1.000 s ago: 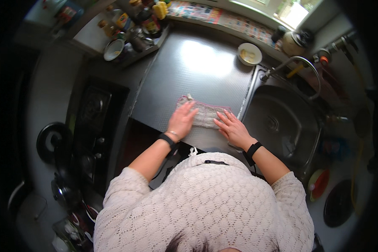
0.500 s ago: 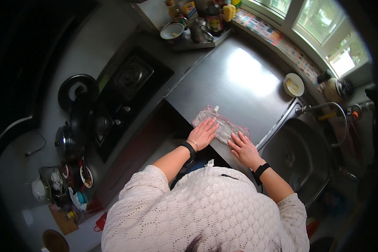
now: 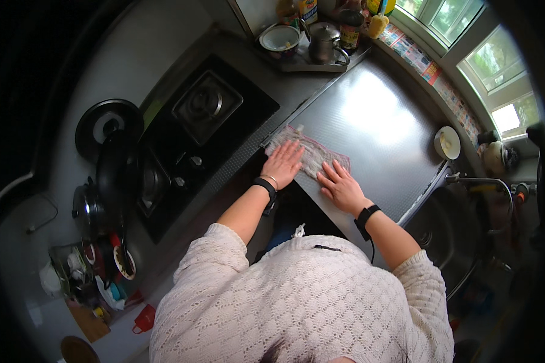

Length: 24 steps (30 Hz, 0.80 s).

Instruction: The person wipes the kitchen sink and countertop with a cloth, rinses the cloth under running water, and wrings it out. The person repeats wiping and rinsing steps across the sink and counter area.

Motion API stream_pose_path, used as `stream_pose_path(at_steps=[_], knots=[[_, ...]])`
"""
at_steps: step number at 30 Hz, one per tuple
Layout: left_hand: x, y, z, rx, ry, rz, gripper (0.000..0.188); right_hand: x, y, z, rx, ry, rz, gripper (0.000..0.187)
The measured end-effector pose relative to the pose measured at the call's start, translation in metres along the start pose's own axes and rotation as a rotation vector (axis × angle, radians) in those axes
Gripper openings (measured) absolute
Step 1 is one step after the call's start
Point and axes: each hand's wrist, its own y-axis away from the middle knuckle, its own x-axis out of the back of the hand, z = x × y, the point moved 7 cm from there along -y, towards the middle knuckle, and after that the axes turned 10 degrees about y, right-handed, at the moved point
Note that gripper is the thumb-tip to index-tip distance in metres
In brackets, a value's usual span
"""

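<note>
A greyish dishcloth [image 3: 313,153] with a pink edge lies spread along the near left edge of the shiny metal countertop [image 3: 375,163]. Flat on the cloth's left part presses my left hand [image 3: 284,163], its fingers stretched out. My right hand [image 3: 344,189] rests open at the cloth's right end, the fingertips on the fabric and the palm near the counter's front edge. Neither hand grips anything. Each wrist wears a black band, and the left also has a thin bracelet.
A black gas stove [image 3: 209,112] adjoins on the left, with a black wok [image 3: 116,166] beyond it. Behind the counter, a tray [image 3: 312,68] holds a metal teapot [image 3: 324,43] and bottles. A white bowl [image 3: 447,143] stands by the sink [image 3: 448,212] and faucet [image 3: 484,180] at right.
Both hands have slid the dishcloth left along the counter's front edge, toward the stove. The whole view has also shifted somewhat.
</note>
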Motion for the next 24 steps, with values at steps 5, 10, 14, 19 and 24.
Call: stream_pose_path(at_steps=[5, 10, 14, 19, 24], knots=[[0.02, -0.001, -0.053, -0.048, 0.033, 0.019, 0.056, -0.004, -0.081, -0.026, -0.06, 0.017, 0.011, 0.044], [0.034, -0.001, -0.079, -0.036, 0.038, 0.136, 0.058, -0.004, -0.099, -0.049, -0.179, 0.027, 0.065, 0.048], [0.043, 0.0, -0.076, 0.034, 0.119, 0.224, 0.059, -0.013, -0.089, -0.06, -0.243, 0.099, 0.065, 0.053], [0.031, 0.075, -0.081, 0.046, -0.029, 0.149, 0.061, -0.012, -0.056, -0.084, -0.184, -0.075, 0.122, 0.052], [0.031, 0.061, -0.086, 0.051, -0.081, 0.11, 0.06, -0.01, -0.032, -0.094, -0.212, -0.047, 0.196, 0.051]])
